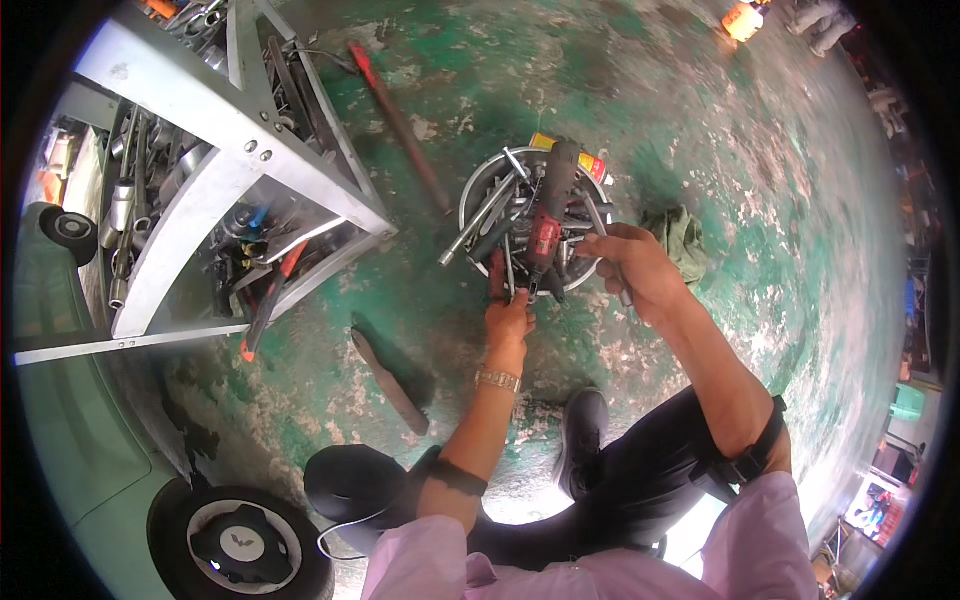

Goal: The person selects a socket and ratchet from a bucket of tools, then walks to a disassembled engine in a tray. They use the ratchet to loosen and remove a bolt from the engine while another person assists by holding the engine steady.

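Observation:
A round metal bowl (467, 203) on the floor holds several wrenches, bars and other tools, with a red and black power tool (549, 228) lying across them. My left hand (508, 322) is at the bowl's near edge, fingers closed around something I cannot make out near the power tool's nose. My right hand (640, 270), at the bowl's right, grips a silver metal bar (598, 219). A yellow and red container (593, 164) lies partly behind the bowl. A crumpled green cloth (675, 245) is beside it, partly behind my right hand.
A metal tool cart (180, 86) full of tools stands left. A long red-handled bar (400, 130) and a flat brown piece (388, 380) lie on the green floor (760, 300). A car wheel (240, 545) is lower left. An orange object (742, 20) and another person's legs (822, 22) are upper right.

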### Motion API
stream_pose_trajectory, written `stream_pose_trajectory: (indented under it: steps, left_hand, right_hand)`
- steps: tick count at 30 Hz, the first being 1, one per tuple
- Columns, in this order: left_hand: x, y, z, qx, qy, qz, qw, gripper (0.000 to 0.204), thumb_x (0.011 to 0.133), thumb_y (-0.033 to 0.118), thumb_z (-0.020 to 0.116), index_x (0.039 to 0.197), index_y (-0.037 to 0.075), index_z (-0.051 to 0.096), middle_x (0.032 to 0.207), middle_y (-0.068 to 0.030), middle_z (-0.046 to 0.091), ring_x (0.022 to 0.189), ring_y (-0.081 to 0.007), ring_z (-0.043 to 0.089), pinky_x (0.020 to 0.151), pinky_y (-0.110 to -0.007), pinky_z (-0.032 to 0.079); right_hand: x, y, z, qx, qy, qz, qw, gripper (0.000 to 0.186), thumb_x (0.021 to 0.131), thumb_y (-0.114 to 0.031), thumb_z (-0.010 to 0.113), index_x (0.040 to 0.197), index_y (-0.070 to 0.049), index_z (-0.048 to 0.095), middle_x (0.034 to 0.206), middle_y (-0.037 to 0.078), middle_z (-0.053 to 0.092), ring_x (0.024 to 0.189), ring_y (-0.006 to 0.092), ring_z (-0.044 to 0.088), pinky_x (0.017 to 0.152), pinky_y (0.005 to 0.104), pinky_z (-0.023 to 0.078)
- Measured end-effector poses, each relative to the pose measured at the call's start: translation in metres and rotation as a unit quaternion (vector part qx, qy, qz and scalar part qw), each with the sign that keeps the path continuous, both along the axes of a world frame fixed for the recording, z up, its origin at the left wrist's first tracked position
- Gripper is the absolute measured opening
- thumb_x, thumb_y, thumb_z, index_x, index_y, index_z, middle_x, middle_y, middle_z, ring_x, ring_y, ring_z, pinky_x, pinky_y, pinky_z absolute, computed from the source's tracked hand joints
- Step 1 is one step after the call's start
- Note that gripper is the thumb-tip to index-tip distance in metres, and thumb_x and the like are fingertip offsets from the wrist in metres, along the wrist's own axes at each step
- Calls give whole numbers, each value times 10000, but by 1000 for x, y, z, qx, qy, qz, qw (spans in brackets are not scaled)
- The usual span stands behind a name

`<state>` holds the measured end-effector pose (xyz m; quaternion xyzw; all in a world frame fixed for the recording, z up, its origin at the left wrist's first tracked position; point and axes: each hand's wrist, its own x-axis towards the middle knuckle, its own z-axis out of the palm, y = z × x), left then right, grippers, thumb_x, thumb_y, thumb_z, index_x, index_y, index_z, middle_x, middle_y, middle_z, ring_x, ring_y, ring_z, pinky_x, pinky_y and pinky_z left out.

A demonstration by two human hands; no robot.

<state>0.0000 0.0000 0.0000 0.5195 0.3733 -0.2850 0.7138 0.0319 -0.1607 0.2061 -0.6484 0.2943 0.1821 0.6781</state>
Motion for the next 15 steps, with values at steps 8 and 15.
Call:
stream_pose_trajectory:
  steps: [8,15]
  left_hand:
    - [11,22,22,-36,-3,-36,999,275,950,288,578,853,31,575,661,-60,589,478,-157,556,388,-292,463]
    - [6,3,112,-276,-7,-29,961,214,963,250,541,919,43,572,782,-97,631,618,-196,610,549,-345,514]
  right_hand:
    - [0,6,3,40,-28,3,999,160,886,-162,619,937,-15,585,854,35,610,618,71,434,498,241,321]
    - [9,3,-6,27,7,0,1000,173,880,-154,618,934,8,593,797,51,610,552,88,426,464,256,309]
